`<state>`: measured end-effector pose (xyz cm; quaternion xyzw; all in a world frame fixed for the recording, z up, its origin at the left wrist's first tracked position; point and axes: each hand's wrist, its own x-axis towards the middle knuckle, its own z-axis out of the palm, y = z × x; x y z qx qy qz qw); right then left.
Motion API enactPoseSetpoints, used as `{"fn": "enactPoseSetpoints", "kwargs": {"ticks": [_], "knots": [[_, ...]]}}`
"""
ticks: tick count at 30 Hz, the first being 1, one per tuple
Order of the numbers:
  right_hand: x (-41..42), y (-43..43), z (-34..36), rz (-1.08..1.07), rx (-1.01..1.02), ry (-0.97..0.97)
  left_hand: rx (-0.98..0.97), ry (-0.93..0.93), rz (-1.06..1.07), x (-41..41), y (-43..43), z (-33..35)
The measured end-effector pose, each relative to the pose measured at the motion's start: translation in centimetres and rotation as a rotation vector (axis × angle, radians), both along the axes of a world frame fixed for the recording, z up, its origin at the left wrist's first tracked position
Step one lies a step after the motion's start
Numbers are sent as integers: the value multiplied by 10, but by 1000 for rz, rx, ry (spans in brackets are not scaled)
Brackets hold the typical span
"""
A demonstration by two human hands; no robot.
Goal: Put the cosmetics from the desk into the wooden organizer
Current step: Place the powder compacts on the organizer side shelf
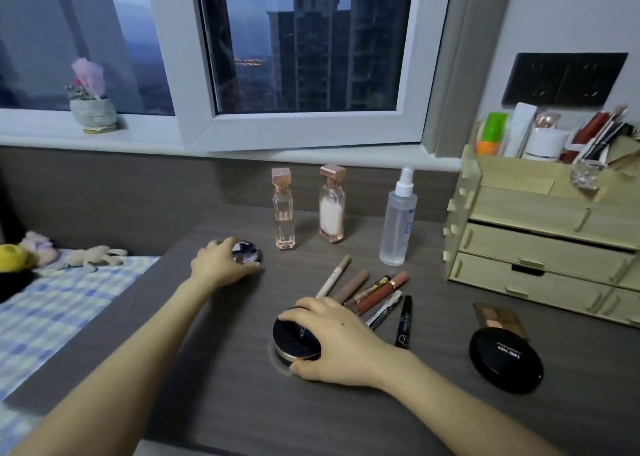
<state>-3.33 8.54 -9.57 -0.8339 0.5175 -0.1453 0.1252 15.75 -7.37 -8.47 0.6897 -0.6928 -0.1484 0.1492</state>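
My left hand [218,265] grips a shiny round compact [246,251] at the desk's left side. My right hand [332,337] curls round a black cushion compact with a gold rim [292,339] near the desk's middle. Between them and the wooden organizer [540,247] at the right lie several lip pencils and glosses [367,289], a black mascara tube [404,320], an eyeshadow palette [500,318] and a black oval compact [505,360]. Two perfume bottles [284,209] [332,204] and a clear spray bottle [398,216] stand at the back.
The organizer's top tray holds tubes, a white jar [545,143] and brushes; one middle drawer is slightly ajar. A bed with a checked sheet [52,303] and soft toys borders the desk's left edge. A small flower pot [91,109] sits on the windowsill.
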Motion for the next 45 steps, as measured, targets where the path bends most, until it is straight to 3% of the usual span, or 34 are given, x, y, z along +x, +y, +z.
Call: {"fn": "enactPoseSetpoints", "kwargs": {"ticks": [4, 11, 18, 21, 25, 27, 31, 35, 41, 42, 45], "knots": [[-8, 7, 0, -12, 3, -53, 24, -77, -13, -2, -13, -7], [-30, 24, 1, -92, -47, -193, -68, 38, -10, -19, 7, 6], [-80, 60, 29, -311, -98, -477, -114, 442, -403, -78, 59, 47], [-116, 81, 44, -437, -192, -638, -107, 501, -573, -119, 82, 58], [-174, 107, 57, -705, -322, -810, -239, 482, -847, -188, 119, 59], [-204, 120, 59, -917, -379, -727, -296, 427, -981, -223, 137, 54], [-255, 148, 48, -1315, -213, -237, -333, 340, -1086, -278, 159, 42], [-275, 165, 26, -1245, 49, -8, -265, 353, -1099, -307, 164, 34], [-283, 162, 26, -1117, 72, 52, -271, 376, -1088, -317, 158, 32], [-280, 158, 31, -1104, 6, -61, -287, 377, -1093, -318, 157, 32], [-264, 144, 53, -994, -18, -755, -334, 365, -1125, -321, 160, 33]]}}
